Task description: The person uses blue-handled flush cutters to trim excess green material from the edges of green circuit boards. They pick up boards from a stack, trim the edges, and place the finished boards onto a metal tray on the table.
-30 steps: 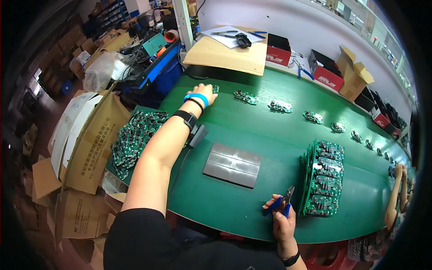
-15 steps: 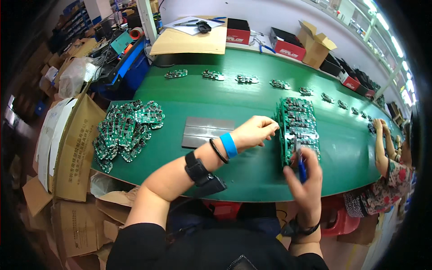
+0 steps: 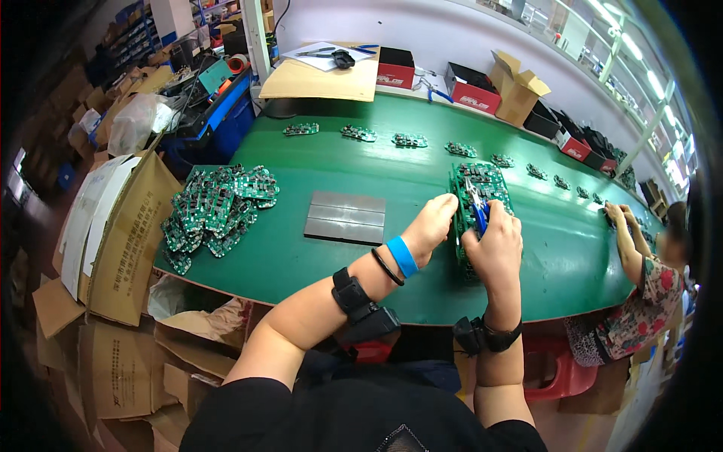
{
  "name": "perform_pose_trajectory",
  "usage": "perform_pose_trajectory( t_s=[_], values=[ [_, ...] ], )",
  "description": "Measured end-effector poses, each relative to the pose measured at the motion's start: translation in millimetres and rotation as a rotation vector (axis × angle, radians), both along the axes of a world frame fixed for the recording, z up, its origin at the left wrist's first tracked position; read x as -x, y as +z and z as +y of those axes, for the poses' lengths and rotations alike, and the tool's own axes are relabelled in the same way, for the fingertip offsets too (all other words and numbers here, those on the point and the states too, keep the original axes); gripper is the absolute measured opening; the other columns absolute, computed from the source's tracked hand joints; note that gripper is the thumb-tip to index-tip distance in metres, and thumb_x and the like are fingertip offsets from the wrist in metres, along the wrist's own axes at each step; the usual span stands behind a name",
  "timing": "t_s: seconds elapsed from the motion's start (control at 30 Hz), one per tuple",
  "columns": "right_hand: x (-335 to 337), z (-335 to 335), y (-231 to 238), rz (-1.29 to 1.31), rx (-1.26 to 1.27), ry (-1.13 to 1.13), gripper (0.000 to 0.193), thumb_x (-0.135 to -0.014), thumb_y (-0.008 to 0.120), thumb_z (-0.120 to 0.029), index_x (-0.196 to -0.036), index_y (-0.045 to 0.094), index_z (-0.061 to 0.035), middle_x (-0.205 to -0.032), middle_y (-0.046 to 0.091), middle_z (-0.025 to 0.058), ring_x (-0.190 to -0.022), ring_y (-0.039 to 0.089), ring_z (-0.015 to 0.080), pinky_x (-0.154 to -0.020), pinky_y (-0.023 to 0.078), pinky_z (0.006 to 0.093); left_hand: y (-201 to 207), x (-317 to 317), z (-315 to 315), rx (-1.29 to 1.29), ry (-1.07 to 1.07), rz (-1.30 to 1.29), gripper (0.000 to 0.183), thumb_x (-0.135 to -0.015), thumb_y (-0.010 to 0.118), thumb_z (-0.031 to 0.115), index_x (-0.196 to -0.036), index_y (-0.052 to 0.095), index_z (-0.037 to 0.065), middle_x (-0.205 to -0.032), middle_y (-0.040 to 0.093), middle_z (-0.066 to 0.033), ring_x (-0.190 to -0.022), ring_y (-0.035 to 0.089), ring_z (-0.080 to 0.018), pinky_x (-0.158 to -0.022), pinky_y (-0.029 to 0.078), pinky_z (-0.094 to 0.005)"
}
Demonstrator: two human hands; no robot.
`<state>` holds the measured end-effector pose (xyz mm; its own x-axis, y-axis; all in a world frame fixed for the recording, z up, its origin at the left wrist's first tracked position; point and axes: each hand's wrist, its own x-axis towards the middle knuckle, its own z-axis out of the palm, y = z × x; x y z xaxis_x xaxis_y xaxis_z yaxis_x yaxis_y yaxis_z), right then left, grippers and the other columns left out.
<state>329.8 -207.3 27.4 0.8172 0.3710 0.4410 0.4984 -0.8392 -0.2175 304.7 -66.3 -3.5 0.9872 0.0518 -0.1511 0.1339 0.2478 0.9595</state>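
Note:
A stack of green circuit board panels (image 3: 493, 177), packed with small parts, lies in front of me on the right half of the table. My left hand (image 3: 434, 224) is closed at the stack's left edge, its fingertips against a panel there. In my right hand (image 3: 497, 245) is a pair of blue-handled cutting pliers (image 3: 479, 211), with the metal jaws over the upper part of the stack. My right hand hides the lower boards. Left of my hands lies a grey metal plate (image 3: 345, 217) with lengthwise lines. Farther left is a heap of loose circuit boards (image 3: 215, 207).
Single boards (image 3: 409, 140) stand in a row along the far side of the green table (image 3: 339, 282). Behind them are a wooden board (image 3: 316, 83) with tools, red boxes (image 3: 472, 89) and an open carton (image 3: 518, 87). Another person's hands (image 3: 621, 216) work at the right.
My right hand has moved up and closed around the pliers, whose jaws now point away over the stack. My left hand has dropped slightly along the stack's left edge.

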Motion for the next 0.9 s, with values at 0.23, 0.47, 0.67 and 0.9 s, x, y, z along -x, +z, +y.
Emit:
perform_pose_trajectory(
  t_s=[0.23, 0.47, 0.67, 0.9],
  values=[
    [-8.7, -1.1, -6.1, -0.078, 0.048, 0.058, 0.053, -0.068, 0.075, -0.027, -0.108, 0.050, -0.0018, -0.105, 0.059, 0.0182, -0.100, 0.053, 0.0375, -0.080, 0.049, 0.0473, -7.5, 6.3, -14.8, 0.117, -0.080, -0.048, 0.062, -0.097, 0.037, 0.052, -0.147, 0.031, 0.015, -0.140, 0.042, -0.0055, -0.111, 0.045, -0.0182, -0.087, 0.039, -0.0386],
    [-22.0, -10.4, 0.3, 0.044, -0.060, 0.079, 0.054, -0.066, 0.075, -0.025, -0.107, 0.052, -0.0003, -0.102, 0.059, 0.0214, -0.099, 0.053, 0.0405, -0.083, 0.046, 0.0474, -11.4, 6.8, -23.6, 0.094, -0.009, -0.019, 0.062, -0.097, 0.039, 0.049, -0.147, 0.032, 0.013, -0.139, 0.043, -0.0037, -0.114, 0.044, -0.0191, -0.093, 0.037, -0.0393],
    [-30.0, -19.5, 21.9, 0.204, -0.404, 0.139, 0.044, -0.068, 0.067, -0.017, -0.106, 0.058, 0.0039, -0.085, 0.065, 0.0168, -0.074, 0.062, 0.0282, -0.071, 0.049, 0.0364, -45.8, -9.9, -23.1, -0.195, 0.070, -0.144, 0.060, -0.098, 0.045, 0.041, -0.146, 0.032, 0.009, -0.136, 0.037, -0.0133, -0.122, 0.038, -0.0242, -0.104, 0.031, -0.0413],
    [-70.0, -94.3, 24.2, 0.181, -0.657, 0.087, 0.038, -0.073, 0.056, -0.005, -0.110, 0.063, 0.0025, -0.070, 0.052, -0.0028, -0.059, 0.043, 0.0064, -0.052, 0.035, 0.0235, -54.4, -14.9, -36.1, -0.541, 0.145, -0.229, 0.070, -0.086, 0.060, 0.034, -0.141, 0.033, -0.001, -0.122, 0.037, -0.0235, -0.115, 0.036, -0.0374, -0.103, 0.031, -0.0434]
  ],
)
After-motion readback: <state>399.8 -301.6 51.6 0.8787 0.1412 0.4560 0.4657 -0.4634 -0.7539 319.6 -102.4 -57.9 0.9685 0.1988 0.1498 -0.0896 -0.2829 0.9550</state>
